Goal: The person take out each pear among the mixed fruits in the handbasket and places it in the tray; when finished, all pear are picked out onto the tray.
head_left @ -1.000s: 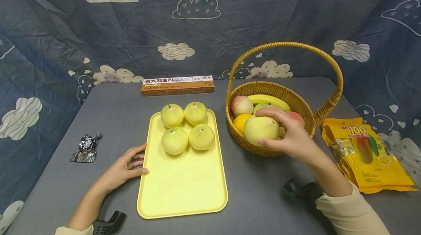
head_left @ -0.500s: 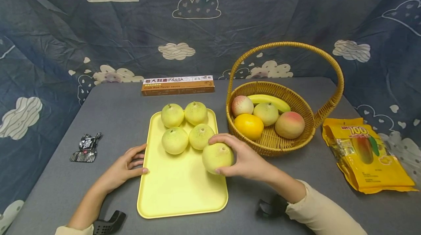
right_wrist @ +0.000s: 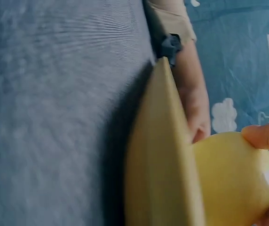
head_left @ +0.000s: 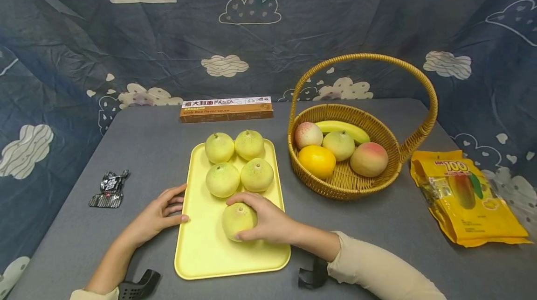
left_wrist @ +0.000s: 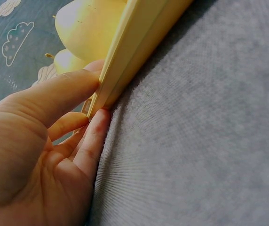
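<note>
On the yellow tray [head_left: 201,253], my right hand [head_left: 268,220] grips a round, pale yellow-green fruit [head_left: 239,221] that looks like a small melon. Thumb and fingers lie around its sides; the right wrist view shows this fruit [right_wrist: 233,179] close at the tray's rim [right_wrist: 172,141]. Several similar fruits [head_left: 223,179] with short stems sit grouped at the tray's far end. At the left edge, my left hand [head_left: 157,216] holds the tray. In the left wrist view its thumb [left_wrist: 68,89] lies over the rim, with the fingers against the outer side.
Right of the tray stands a wicker basket [head_left: 323,190] with a tall handle, holding a banana [head_left: 344,128], a lemon-yellow fruit [head_left: 317,162], peaches [head_left: 369,159] and a green fruit [head_left: 339,145]. Around lie a pasta box [head_left: 226,109], a yellow mango bag [head_left: 470,197] and black wrappers [head_left: 111,190].
My right hand has carried the yellow-green fruit from over the basket leftward to the middle of the tray. The left hand stays at the tray's left edge.
</note>
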`<state>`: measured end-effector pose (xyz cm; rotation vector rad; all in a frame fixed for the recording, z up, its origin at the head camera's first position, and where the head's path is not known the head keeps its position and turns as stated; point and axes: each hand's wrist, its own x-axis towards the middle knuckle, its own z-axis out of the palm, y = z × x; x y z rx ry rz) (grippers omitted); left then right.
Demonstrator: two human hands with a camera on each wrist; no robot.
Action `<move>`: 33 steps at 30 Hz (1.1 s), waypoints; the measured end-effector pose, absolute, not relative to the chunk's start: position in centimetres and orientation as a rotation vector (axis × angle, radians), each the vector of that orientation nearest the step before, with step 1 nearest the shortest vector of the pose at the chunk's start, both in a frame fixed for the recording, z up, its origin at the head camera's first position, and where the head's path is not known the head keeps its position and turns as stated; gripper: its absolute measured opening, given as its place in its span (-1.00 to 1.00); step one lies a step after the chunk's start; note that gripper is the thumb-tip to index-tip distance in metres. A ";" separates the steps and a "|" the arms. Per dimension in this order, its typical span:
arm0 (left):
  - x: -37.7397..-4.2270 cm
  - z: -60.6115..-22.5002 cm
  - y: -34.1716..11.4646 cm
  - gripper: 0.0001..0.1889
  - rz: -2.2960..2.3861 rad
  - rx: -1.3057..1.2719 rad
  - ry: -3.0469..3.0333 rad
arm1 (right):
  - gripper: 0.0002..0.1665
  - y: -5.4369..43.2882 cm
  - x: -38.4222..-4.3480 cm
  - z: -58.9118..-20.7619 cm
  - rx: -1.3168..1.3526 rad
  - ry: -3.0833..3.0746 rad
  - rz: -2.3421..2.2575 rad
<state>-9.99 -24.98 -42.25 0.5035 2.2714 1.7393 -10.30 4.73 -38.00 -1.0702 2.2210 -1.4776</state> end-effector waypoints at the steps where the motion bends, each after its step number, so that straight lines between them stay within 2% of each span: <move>1: -10.0 -42.3 -25.0 -0.21 1.739 0.508 2.274 | -0.30 4.5 -10.4 -38.5 -1.078 2.216 -1.477; 9: -10.1 -42.3 -25.1 -0.21 1.730 0.485 2.279 | -0.23 2.9 -10.3 -39.5 -1.084 2.202 -1.477; 22: -10.0 -42.4 -25.1 -0.21 1.718 0.496 2.296 | -0.24 2.0 -10.5 -39.6 -1.131 2.224 -1.433; 33: -10.1 -42.6 -25.3 -0.19 1.724 0.473 2.281 | -0.37 5.3 -11.3 -36.3 -1.274 2.251 -1.584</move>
